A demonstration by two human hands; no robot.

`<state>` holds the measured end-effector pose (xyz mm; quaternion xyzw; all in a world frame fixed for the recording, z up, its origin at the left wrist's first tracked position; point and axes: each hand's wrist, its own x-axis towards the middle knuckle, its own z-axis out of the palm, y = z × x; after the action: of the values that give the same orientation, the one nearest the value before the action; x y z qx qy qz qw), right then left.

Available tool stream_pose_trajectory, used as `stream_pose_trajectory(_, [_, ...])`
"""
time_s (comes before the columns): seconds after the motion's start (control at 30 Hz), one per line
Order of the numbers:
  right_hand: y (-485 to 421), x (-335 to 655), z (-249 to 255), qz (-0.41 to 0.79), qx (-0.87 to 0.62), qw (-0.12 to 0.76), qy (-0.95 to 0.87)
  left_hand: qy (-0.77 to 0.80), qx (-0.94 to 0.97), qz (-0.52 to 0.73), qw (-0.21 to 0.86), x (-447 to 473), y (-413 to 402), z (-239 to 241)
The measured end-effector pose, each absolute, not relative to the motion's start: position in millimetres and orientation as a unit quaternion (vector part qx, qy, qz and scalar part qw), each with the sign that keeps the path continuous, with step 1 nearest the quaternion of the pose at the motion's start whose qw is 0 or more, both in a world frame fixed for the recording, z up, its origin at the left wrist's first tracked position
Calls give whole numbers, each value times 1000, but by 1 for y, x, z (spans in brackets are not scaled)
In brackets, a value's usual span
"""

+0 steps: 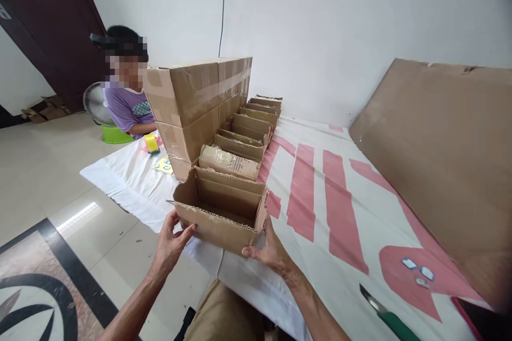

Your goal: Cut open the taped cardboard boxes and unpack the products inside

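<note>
An open-topped cardboard box (224,229) is at the near edge of the cloth-covered table, gripped from both ends. My left hand (172,240) holds its left end, thumb on the front wall. Around the right corner is my right hand (268,250), with its thumb low on the front. The box's inside looks bare and its cut rim is ragged. Just behind it sits another open box (230,162) with clear tape and crumpled flaps, first in a row of similar open boxes (248,128) running toward the wall.
Taped closed cartons (196,90) are stacked left of the row, with a person (128,101) beyond. A green-handled knife (384,311) and a phone (480,319) lie at the right front. A large cardboard sheet (440,160) leans on the right. A yellow tape roll (151,143) is far left.
</note>
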<state>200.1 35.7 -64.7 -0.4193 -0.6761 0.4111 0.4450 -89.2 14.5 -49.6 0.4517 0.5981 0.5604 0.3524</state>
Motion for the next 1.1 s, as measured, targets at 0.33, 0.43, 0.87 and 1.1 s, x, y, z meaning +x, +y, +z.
stream_pose_trajectory(0.33, [34,184,-86,430,-391,495,-645,637,422,563,317,-45,-28,-73])
stream_pose_trajectory(0.43, [39,184,-85,430,-393,495,-644,644,415,565,305,-35,-16,-69])
stream_pose_trajectory(0.87, [69,195,-69,418,-384,498,-655,636,422,582,280,-16,18,-64])
stream_pose_trajectory(1.1, [81,198,-68,396,-406,495,-658,637,415,587,278,-9,33,-60])
